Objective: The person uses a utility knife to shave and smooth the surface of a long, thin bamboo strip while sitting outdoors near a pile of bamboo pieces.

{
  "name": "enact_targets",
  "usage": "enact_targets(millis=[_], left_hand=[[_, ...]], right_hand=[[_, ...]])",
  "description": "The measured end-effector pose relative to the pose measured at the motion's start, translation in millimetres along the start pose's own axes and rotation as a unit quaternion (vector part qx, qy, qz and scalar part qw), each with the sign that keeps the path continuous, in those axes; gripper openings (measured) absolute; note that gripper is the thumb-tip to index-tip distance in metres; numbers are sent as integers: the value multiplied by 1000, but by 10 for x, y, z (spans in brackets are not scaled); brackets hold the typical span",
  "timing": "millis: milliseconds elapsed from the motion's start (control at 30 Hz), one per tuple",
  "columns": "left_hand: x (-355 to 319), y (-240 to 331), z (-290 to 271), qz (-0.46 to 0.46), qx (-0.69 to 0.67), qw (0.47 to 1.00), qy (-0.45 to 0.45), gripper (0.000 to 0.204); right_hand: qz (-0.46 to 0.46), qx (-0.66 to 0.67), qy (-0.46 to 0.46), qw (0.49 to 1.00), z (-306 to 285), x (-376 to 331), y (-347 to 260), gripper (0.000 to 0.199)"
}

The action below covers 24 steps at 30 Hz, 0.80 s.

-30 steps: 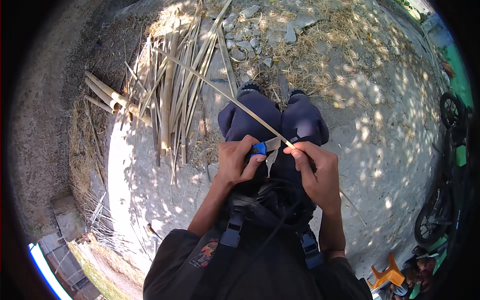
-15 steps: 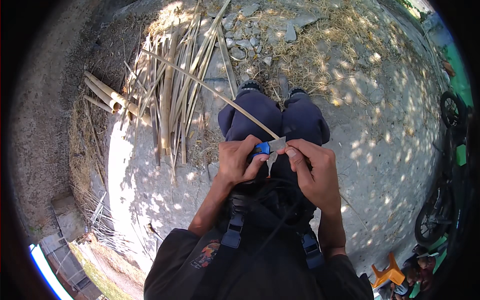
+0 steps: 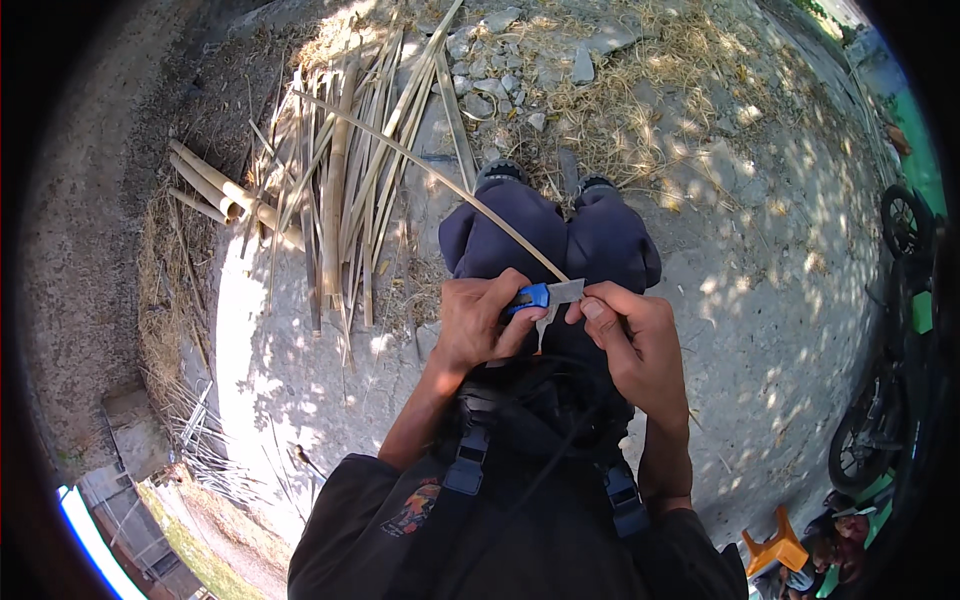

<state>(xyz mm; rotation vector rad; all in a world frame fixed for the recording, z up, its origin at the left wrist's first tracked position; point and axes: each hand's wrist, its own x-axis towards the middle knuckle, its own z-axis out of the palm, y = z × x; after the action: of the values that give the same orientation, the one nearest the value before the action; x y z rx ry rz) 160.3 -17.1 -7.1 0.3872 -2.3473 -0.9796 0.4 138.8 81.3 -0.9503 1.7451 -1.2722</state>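
Left hand (image 3: 480, 325) grips one blue-handled knife (image 3: 545, 295); right hand (image 3: 630, 335) one bamboo strip (image 3: 430, 175).

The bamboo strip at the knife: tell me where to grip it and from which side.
Grip the bamboo strip just behind the knife, where the right hand already pinches it, coming from the right. It is long and thin, its far end slanting away up-left, so a hold near the blade probably limits flexing. The left hand holds the blue handle.
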Motion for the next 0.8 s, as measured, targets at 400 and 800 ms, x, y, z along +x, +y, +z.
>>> enact_targets(millis=[400,800], left_hand=[[-29,-13,50,26,21,999,9,30],[-25,8,76,43,13,999,19,29]], right_hand=[[-12,1,43,999,54,-135,83,19],[-4,-23,71,997,83,-245,56,19]])
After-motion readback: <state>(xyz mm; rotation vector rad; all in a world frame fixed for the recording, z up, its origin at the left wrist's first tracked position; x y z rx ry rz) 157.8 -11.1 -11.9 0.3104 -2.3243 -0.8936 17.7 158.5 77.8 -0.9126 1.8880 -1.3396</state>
